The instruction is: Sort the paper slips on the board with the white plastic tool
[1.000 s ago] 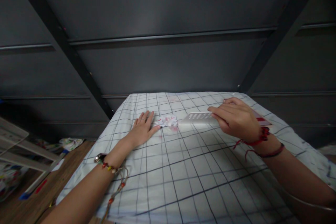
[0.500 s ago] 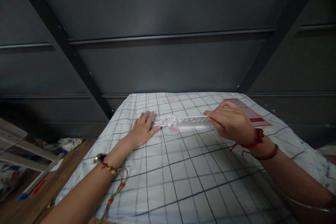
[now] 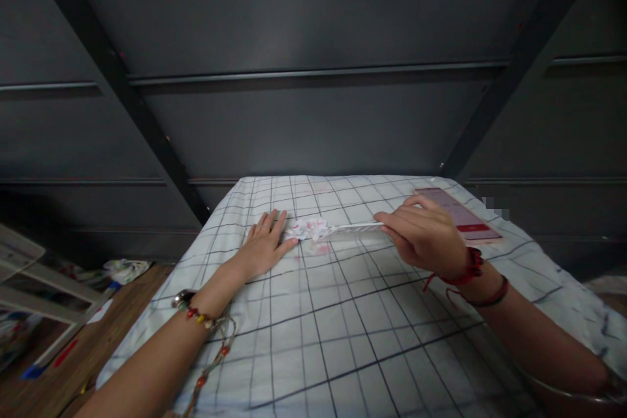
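My left hand lies on the checked cloth with its fingers stretched and spread, holding nothing. Beside its thumb and fingertips is a small crumpled heap of white and pink scraps, perhaps paper; its exact kind I cannot make out. My right hand pinches the right end of a thin, flat white piece with slots, seen almost edge-on. The left end of this piece meets the right side of the heap. Pinkish stains mark the cloth just below the heap.
A white cloth with dark checks covers the surface. A phone with a pink and red screen lies beyond my right hand. Dark grey panels rise behind. At left, a white ladder-like frame stands on the wooden floor.
The slotted white piece has tilted from showing its face to nearly edge-on, and my right hand has shifted slightly left. My left hand stays flat on the cloth.
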Action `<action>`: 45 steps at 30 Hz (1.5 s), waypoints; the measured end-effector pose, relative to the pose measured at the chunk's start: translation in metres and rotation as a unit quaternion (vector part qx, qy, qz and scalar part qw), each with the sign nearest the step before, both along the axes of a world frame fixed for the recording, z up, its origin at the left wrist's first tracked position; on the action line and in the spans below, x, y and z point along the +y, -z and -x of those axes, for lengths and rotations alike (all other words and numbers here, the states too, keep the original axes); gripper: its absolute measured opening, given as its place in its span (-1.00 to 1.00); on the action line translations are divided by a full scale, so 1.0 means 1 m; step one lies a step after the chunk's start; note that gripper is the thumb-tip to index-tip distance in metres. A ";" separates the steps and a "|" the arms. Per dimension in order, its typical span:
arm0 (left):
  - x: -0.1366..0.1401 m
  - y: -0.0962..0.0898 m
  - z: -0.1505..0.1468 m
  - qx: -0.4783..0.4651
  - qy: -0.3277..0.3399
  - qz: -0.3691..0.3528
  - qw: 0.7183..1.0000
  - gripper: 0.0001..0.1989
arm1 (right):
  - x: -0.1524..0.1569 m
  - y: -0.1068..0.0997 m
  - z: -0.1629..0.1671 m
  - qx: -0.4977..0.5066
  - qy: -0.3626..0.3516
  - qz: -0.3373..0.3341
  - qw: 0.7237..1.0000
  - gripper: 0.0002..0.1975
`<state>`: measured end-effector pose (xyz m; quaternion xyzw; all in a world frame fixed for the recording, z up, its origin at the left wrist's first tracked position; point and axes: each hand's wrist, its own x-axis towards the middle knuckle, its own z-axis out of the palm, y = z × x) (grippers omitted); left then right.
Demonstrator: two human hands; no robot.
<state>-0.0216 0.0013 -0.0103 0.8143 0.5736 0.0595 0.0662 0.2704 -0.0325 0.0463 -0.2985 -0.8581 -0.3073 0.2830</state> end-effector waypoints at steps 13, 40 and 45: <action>0.000 0.000 0.000 -0.002 0.008 -0.012 1.000 -0.24 | -0.001 -0.002 0.002 -0.042 -0.006 -0.006 0.999 -0.80; -0.003 -0.003 -0.002 0.001 0.001 0.000 1.000 -0.28 | 0.000 0.000 0.006 -0.037 -0.005 -0.001 0.999 -0.80; -0.003 -0.003 -0.002 0.009 0.003 0.003 1.000 -0.28 | -0.003 -0.001 0.004 -0.014 -0.030 0.005 0.999 -0.83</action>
